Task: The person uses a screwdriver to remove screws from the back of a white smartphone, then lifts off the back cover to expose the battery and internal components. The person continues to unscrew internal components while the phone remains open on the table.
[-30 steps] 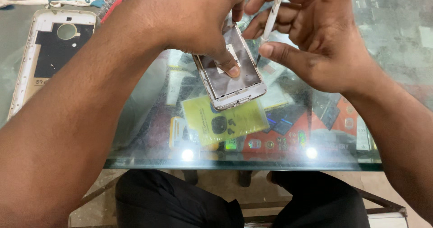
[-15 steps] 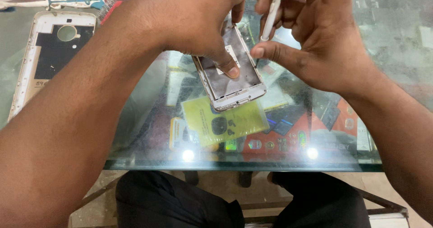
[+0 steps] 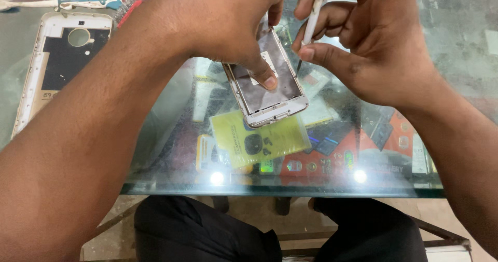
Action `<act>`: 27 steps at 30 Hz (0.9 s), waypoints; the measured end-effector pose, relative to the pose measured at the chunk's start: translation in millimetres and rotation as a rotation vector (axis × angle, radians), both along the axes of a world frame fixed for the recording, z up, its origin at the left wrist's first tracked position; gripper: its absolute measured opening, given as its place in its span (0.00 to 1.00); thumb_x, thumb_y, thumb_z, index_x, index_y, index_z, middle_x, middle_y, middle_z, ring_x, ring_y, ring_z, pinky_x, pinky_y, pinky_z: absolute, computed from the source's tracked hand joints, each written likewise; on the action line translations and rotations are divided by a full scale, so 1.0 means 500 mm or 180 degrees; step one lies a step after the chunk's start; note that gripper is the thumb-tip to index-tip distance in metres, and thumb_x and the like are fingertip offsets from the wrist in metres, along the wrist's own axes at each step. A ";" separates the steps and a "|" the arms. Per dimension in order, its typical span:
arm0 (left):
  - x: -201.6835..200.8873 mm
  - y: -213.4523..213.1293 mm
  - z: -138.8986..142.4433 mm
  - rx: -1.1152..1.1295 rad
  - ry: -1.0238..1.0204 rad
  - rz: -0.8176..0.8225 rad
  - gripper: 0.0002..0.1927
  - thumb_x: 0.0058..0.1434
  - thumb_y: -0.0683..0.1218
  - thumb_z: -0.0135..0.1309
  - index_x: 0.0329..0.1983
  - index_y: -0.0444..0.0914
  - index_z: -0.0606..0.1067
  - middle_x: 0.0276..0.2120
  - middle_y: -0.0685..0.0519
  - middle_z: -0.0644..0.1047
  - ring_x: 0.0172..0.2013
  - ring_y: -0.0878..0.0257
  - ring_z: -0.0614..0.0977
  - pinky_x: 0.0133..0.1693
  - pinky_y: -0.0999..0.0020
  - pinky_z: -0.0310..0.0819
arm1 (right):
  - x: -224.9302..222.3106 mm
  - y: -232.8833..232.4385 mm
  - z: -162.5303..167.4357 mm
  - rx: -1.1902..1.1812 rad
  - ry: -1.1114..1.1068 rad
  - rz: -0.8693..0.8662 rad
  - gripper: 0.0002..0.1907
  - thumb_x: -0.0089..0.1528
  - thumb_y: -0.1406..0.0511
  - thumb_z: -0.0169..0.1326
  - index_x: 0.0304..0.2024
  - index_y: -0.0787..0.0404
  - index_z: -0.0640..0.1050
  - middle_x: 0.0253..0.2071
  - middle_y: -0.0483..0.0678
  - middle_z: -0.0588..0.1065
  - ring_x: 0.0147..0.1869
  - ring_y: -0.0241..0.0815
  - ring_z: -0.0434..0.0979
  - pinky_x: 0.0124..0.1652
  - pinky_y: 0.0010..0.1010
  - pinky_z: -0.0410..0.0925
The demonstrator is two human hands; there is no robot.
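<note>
The opened phone frame (image 3: 267, 80) is held flat on the glass bench (image 3: 456, 60), well in from its front edge. Its upper end is hidden under the left hand (image 3: 218, 23), whose fingers are closed on it, one fingertip pressed on its inner plate. A thin white tool (image 3: 314, 16) is gripped in the right hand's (image 3: 384, 49) fingers; its tip, apparently beside the frame's right edge, is hard to make out. A detached back cover (image 3: 57, 67) lies well apart, left.

- The glass table (image 3: 456, 60) is left bare on the right; passage is offered there
- The left side is blocked by the white back cover (image 3: 62, 65)
- The phone frame (image 3: 267, 86) is crowded by the left hand (image 3: 218, 23) and right hand (image 3: 373, 44)
</note>
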State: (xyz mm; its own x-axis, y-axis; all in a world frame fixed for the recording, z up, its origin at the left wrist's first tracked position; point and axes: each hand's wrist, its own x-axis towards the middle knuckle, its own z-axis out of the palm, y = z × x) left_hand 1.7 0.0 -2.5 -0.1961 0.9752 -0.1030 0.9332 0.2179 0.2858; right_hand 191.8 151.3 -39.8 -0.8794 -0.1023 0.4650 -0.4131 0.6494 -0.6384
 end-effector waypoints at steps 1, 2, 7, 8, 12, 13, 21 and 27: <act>0.000 0.000 0.000 -0.0011 -0.0005 0.0005 0.46 0.32 0.60 0.81 0.53 0.39 0.77 0.36 0.45 0.82 0.37 0.50 0.86 0.36 0.54 0.79 | 0.002 0.001 0.001 -0.0131 -0.0083 0.0011 0.37 0.76 0.80 0.56 0.70 0.48 0.50 0.61 0.59 0.70 0.59 0.44 0.80 0.56 0.32 0.82; 0.000 0.000 -0.001 -0.0024 -0.0011 0.0012 0.46 0.32 0.59 0.80 0.54 0.39 0.76 0.36 0.45 0.82 0.37 0.50 0.86 0.36 0.54 0.79 | 0.004 0.002 0.001 -0.0186 -0.0130 0.0063 0.36 0.76 0.80 0.54 0.71 0.49 0.49 0.61 0.58 0.70 0.60 0.43 0.81 0.57 0.33 0.82; 0.000 0.001 -0.002 -0.0082 -0.0035 0.0105 0.47 0.31 0.60 0.81 0.54 0.40 0.76 0.37 0.45 0.82 0.37 0.50 0.86 0.36 0.54 0.79 | 0.001 -0.001 -0.003 0.0212 0.0157 0.0172 0.41 0.73 0.81 0.59 0.71 0.49 0.47 0.61 0.59 0.67 0.61 0.46 0.75 0.58 0.32 0.76; 0.001 0.002 -0.003 -0.0077 -0.0017 0.0112 0.47 0.31 0.60 0.81 0.54 0.40 0.76 0.37 0.45 0.82 0.37 0.50 0.86 0.36 0.54 0.80 | -0.002 0.000 -0.003 0.0355 0.0197 0.0051 0.41 0.72 0.80 0.60 0.70 0.49 0.48 0.61 0.60 0.67 0.62 0.49 0.76 0.55 0.31 0.78; -0.002 0.002 -0.005 0.0014 0.0040 -0.0002 0.46 0.32 0.61 0.80 0.53 0.39 0.77 0.36 0.45 0.82 0.37 0.50 0.85 0.36 0.53 0.79 | 0.000 0.000 0.003 0.0164 0.0032 0.0014 0.37 0.73 0.80 0.56 0.70 0.48 0.50 0.60 0.58 0.68 0.61 0.43 0.79 0.56 0.31 0.82; -0.003 0.001 -0.005 0.0030 0.0051 -0.0009 0.46 0.32 0.61 0.81 0.53 0.40 0.77 0.36 0.46 0.82 0.37 0.50 0.85 0.36 0.53 0.79 | 0.001 -0.001 0.005 0.0036 -0.0036 0.0052 0.36 0.74 0.80 0.55 0.70 0.48 0.50 0.60 0.57 0.69 0.60 0.42 0.80 0.56 0.31 0.82; -0.002 0.003 -0.004 -0.0043 0.0023 0.0048 0.46 0.31 0.60 0.80 0.53 0.40 0.77 0.37 0.45 0.82 0.38 0.50 0.85 0.37 0.53 0.80 | 0.000 -0.003 0.001 0.0345 0.0193 0.0047 0.39 0.73 0.79 0.60 0.69 0.49 0.49 0.60 0.59 0.66 0.62 0.48 0.75 0.55 0.32 0.78; -0.003 0.001 -0.002 -0.0084 -0.0099 0.0102 0.45 0.33 0.60 0.80 0.54 0.40 0.76 0.38 0.46 0.82 0.39 0.50 0.85 0.38 0.53 0.79 | 0.003 0.002 0.004 -0.0020 -0.0006 0.0148 0.36 0.75 0.80 0.54 0.72 0.49 0.48 0.62 0.55 0.66 0.61 0.43 0.77 0.58 0.31 0.79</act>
State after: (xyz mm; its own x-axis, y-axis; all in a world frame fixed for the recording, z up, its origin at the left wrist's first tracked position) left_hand 0.0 0.5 -3.5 -0.2234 0.9653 -0.1352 0.9164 0.2553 0.3083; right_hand 193.4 152.4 -37.7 -0.8746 -0.1402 0.4642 -0.4416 0.6255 -0.6432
